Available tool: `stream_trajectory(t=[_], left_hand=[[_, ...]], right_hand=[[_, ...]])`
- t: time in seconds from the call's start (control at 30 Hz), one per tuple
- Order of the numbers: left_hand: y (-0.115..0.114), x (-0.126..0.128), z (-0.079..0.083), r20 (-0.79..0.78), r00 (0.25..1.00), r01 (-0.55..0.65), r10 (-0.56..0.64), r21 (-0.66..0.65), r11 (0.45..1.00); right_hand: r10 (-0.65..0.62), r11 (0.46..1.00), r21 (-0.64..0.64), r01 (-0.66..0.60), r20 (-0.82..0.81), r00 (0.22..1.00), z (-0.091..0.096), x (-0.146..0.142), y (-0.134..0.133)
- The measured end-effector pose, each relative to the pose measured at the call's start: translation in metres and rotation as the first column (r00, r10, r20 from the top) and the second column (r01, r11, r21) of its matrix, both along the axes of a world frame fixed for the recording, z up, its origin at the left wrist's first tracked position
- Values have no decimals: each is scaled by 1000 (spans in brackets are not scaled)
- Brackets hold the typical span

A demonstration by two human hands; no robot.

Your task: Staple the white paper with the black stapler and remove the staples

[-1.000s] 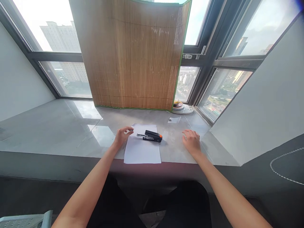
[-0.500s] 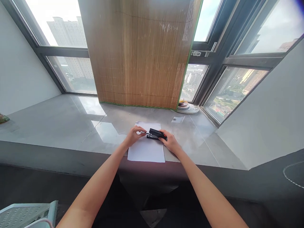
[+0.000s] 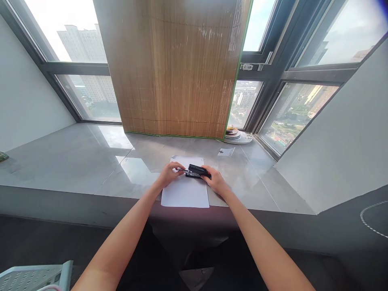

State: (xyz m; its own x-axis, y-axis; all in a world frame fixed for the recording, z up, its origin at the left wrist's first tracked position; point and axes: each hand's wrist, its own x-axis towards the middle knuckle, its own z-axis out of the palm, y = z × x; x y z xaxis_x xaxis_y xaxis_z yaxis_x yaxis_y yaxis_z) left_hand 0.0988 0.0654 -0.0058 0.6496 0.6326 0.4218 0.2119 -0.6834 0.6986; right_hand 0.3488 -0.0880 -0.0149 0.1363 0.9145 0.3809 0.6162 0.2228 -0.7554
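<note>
A black stapler [image 3: 197,171] is above a white sheet of paper [image 3: 185,196], its top arm and base parted at the left end. My right hand [image 3: 216,180] grips the stapler's right end, fingers and thumb closed round it. My left hand [image 3: 169,174] pinches a small silvery metal part [image 3: 181,169] at the stapler's left end. Whether that part is joined to the stapler or loose is too small to tell.
The grey tiled window ledge [image 3: 69,161] spreads to both sides. A small clear packet with dark bits [image 3: 226,152] lies behind my right hand. Stacked plates [image 3: 238,138] stand by the window corner, next to a hanging bamboo blind [image 3: 176,72]. A pale perforated seat [image 3: 33,277] is at lower left.
The whole view has shifted slightly. Both hands keep their hold, and the stapler and the metal part look nearly the same as before.
</note>
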Motion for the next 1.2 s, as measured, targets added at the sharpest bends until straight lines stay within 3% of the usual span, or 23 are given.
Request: stream_trajectory(t=[0.3, 0.53, 0.6, 0.7, 0.8, 0.9, 1.03, 1.2], left_hand=[[-2, -1, 6, -7, 1000, 0, -1, -99, 995], [-4, -1, 6, -45, 999, 1, -6, -103, 995], [-5, -3, 7, -45, 999, -30, 26, -88, 996], [-9, -11, 9, -15, 985, -170, 169, -81, 982], [-19, -24, 12, -23, 972, -235, 234, -152, 960], [-35, -27, 15, -29, 980, -199, 197, -225, 954], [-52, -6, 17, -15, 997, -73, 73, -376, 924], [-53, 21, 19, 27, 999, -17, 39, -565, 825]], right_hand=[[-14, 1000, -21, 14, 6, 1000, -2, 1, 0], [-25, 1000, -13, 25, 4, 1000, -2, 0, 0], [-21, 1000, -14, 21, 2, 1000, 0, 0, -1], [-6, 1000, -26, 6, 2, 1000, 3, -1, -2], [-3, 999, -36, 3, 7, 1000, 4, -1, -2], [-6, 999, -32, 6, 1, 1000, 4, 0, -2], [10, 1000, -4, -10, 5, 1000, 3, -1, -1], [-15, 999, 30, 14, 47, 999, 1, 0, 1]])
